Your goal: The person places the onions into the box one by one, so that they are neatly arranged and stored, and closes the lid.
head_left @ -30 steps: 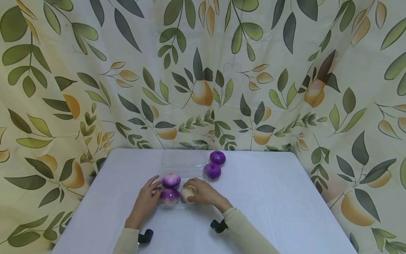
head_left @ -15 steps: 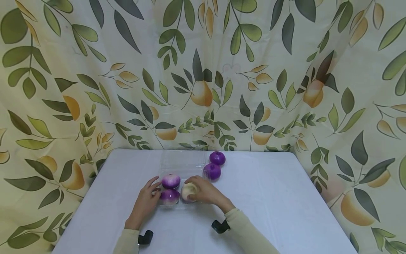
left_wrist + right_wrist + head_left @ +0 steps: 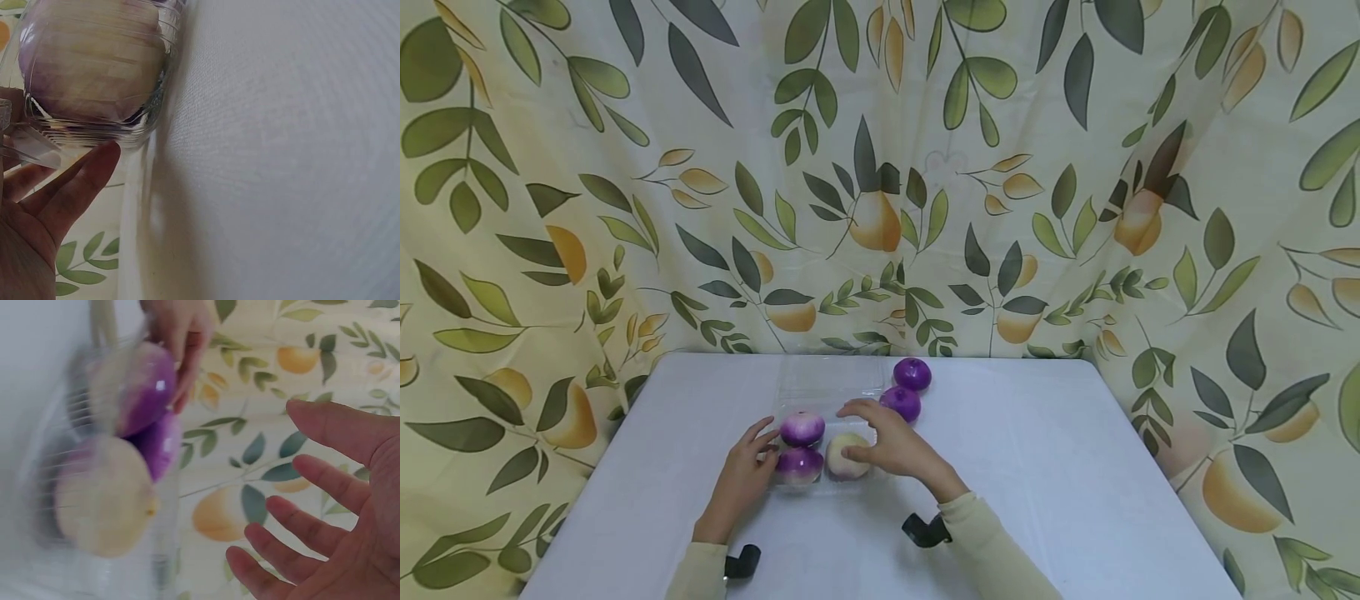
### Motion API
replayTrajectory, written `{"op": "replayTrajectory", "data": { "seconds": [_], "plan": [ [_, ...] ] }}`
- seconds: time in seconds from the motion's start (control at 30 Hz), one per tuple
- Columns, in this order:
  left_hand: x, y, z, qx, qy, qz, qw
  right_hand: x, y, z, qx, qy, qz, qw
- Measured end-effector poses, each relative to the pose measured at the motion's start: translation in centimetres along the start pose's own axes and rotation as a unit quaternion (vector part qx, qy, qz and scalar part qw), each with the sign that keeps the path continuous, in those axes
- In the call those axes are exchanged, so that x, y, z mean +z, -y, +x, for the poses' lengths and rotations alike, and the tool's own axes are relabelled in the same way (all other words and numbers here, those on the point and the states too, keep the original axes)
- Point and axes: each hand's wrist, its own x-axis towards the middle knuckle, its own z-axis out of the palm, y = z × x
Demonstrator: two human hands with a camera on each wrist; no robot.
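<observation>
Left sleeve [image 3: 700, 571] enters at seven o'clock of the head view, right sleeve [image 3: 996, 546] at five; at each wrist we note a black fitting [image 3: 743, 561]. Clock positions below are taken about the base of the container, twelve being the side farthest from the person.

At nine o'clock we find the left hand [image 3: 745, 471], fingers extended and relaxed, touching the container wall without closing round anything. At three o'clock we find the right hand [image 3: 898, 446] spread wide, thumb well away from the fingers, with nothing in its grasp. Its thumb overlaps the pale vegetable [image 3: 844, 468] in the head view, but the right wrist view shows a gap between them.

The clear plastic container [image 3: 842, 488] sits on the white table [image 3: 1037, 467]. In its base we record the pale vegetable at three, a purple-and-white vegetable [image 3: 800, 468] at eight and a second such vegetable [image 3: 802, 427] at ten.

Toward twelve lies a transparent lid [image 3: 827, 379]; its edges are faint, so we cannot confirm a hinge. Two purple vegetables [image 3: 900, 403] stand outside, near two o'clock, just beside the lid. Behind everything hangs a leaf-and-fruit curtain [image 3: 850, 275].
</observation>
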Motion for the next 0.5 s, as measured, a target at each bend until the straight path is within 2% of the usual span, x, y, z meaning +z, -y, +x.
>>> {"op": "replayTrajectory", "data": {
  "seconds": [0.5],
  "plan": [
    [0.1,0.3,0.0,0.014,-0.009,0.014,0.9998,-2.4,2.2,-0.7,-0.041,-0.053,-0.005,0.9978]
  ]
}}
